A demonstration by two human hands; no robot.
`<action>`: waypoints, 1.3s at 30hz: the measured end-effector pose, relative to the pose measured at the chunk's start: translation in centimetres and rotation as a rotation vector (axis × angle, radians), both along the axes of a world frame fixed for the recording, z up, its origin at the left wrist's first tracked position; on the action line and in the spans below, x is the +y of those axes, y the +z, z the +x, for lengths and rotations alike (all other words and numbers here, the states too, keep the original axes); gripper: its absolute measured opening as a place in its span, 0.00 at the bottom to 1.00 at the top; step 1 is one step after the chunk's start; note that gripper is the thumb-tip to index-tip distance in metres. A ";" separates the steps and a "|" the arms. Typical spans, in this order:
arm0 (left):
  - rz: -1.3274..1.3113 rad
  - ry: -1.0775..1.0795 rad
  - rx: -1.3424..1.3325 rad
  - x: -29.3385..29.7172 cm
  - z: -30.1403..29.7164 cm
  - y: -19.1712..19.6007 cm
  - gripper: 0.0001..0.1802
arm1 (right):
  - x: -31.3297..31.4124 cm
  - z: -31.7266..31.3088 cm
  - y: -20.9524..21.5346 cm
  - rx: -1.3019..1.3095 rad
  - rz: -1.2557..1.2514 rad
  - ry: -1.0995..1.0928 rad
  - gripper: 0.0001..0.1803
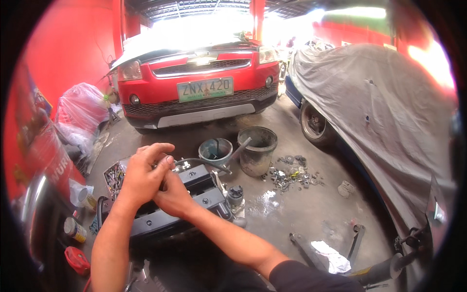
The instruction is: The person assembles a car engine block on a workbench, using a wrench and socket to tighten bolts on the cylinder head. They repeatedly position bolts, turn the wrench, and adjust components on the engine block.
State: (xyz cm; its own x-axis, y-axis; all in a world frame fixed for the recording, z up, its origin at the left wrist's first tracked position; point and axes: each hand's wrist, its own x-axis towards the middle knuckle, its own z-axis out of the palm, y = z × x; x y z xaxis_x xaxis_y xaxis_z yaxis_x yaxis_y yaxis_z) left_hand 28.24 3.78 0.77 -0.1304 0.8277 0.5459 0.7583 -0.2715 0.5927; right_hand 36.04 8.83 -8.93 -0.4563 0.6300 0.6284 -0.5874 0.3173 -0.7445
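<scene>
My left hand (pixel 145 174) and my right hand (pixel 173 195) meet above an engine with a black ribbed cover (pixel 197 176). The left fingers bend over toward the right, with the thumb close below them. Its palm covers the fingers of my right hand, which comes in from underneath. Anything held between the two hands is hidden. Bolts dot the engine cover, and a black hose (pixel 204 162) runs along its far side. A round black cap-like part (pixel 235 194) stands at the engine's right end.
A tray of small tools or parts (pixel 114 176) lies left of the engine. Two buckets, one blue-grey (pixel 215 151) and one black (pixel 256 158), stand beyond it. Loose metal parts (pixel 294 175) cover the floor at right. A red car (pixel 199 90) and a covered vehicle (pixel 374 97) stand around.
</scene>
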 end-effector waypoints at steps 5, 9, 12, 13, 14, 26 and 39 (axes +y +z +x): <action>0.280 0.012 -0.139 -0.5 -0.6 -1.4 0.20 | -0.4 -0.1 0.4 -0.154 -0.008 -0.082 0.07; 0.011 0.508 -0.230 -1.4 -0.4 -1.6 0.28 | -1.5 -1.1 -0.2 -0.073 0.065 -0.350 0.14; -0.120 0.277 -0.046 -1.4 -0.8 1.6 0.28 | -2.1 -2.1 -0.4 -0.075 0.148 -0.477 0.11; -0.214 0.201 -0.005 -1.4 -0.9 3.4 0.27 | -2.2 -2.4 -0.5 -0.047 0.184 -0.509 0.09; -0.381 0.058 -0.060 -1.1 -0.4 5.0 0.23 | -2.3 -2.6 -0.6 -0.190 0.136 -0.428 0.08; -0.170 0.445 0.722 -7.6 0.1 4.0 0.22 | -1.6 -1.1 0.4 -0.181 -0.018 -0.376 0.09; -0.230 -0.213 0.564 -5.7 5.9 6.5 0.11 | 0.7 -4.4 -0.2 -0.101 0.106 -0.210 0.07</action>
